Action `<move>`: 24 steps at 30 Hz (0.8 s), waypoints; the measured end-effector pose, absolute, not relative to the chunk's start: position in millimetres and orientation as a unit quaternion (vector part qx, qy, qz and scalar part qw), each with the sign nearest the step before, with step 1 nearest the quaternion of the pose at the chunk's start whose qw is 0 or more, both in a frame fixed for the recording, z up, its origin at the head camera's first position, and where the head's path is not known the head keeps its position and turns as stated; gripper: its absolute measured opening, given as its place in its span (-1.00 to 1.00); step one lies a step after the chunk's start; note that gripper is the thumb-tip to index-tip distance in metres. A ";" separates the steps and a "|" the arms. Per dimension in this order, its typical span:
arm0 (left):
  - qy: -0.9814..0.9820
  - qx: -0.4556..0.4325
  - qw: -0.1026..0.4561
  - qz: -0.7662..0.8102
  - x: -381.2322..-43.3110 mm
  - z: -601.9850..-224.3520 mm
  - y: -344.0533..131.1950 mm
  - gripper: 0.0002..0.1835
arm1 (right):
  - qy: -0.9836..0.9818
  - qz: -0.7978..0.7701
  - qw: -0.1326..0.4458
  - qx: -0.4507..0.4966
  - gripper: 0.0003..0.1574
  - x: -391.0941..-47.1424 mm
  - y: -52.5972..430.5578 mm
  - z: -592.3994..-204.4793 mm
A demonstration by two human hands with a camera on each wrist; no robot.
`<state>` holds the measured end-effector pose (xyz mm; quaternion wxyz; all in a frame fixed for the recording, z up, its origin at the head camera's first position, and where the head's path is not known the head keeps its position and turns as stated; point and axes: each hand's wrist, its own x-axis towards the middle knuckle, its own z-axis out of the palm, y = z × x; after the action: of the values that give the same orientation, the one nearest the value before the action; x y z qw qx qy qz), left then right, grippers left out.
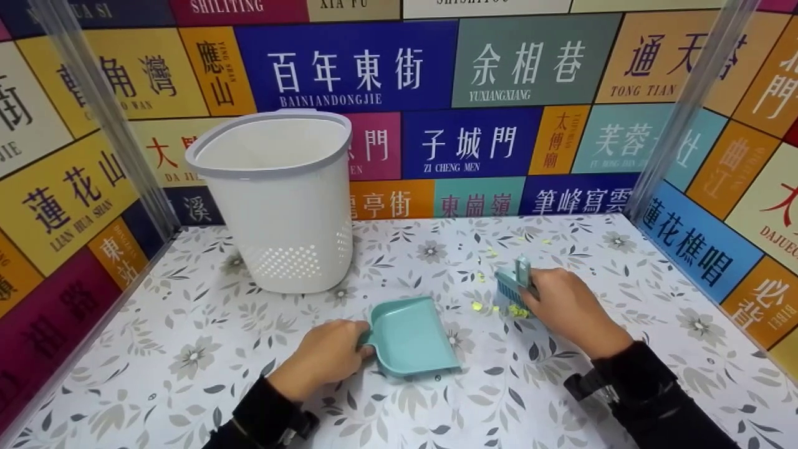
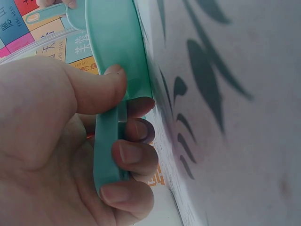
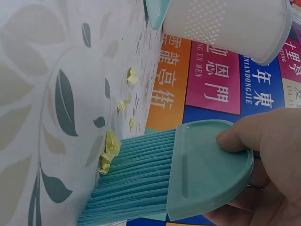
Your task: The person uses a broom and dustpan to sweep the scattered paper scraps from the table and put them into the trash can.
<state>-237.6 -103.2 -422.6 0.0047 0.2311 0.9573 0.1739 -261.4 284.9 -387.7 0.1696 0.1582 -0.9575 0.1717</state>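
My left hand (image 1: 333, 350) grips the handle of a teal dustpan (image 1: 411, 337), its thumb on top and its fingers curled underneath in the left wrist view. The dustpan lies on the table with its wide edge facing right. My right hand (image 1: 570, 304) holds a teal hand brush (image 3: 207, 165) by its body, thumb on the flat face. Its bristles (image 3: 136, 174) touch the tabletop against crumpled yellow paper scraps (image 3: 110, 151). More yellow scraps (image 1: 477, 306) lie scattered between the brush and the dustpan and farther back.
A white bin (image 1: 280, 218) with a grey rim and small holes stands at the back left. A floral cloth (image 1: 193, 362) covers the table. Printed sign panels (image 1: 349, 65) wall the back and both sides, with clear corner posts (image 1: 692, 93).
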 end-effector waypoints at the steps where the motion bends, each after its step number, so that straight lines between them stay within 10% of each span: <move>1: 0.957 0.230 0.005 0.174 -237.6 -422.2 -103.0 -0.73 | -0.957 0.172 0.168 0.161 -0.63 -261.0 284.0 -388.3; 18: 0.960 0.221 0.017 0.174 -239.2 -423.5 -102.7 -0.77 | -0.946 0.162 0.174 0.221 -0.54 -250.8 266.4 -385.6; 24: 0.959 0.224 0.013 0.172 -239.3 -423.4 -102.6 -0.74 | -0.944 0.177 0.167 0.225 -0.79 -246.1 264.1 -378.8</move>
<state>-239.3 -102.6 -423.4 0.0126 0.2240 0.9591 0.1724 -246.1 264.1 -378.8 0.1670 0.2250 -0.9435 0.1769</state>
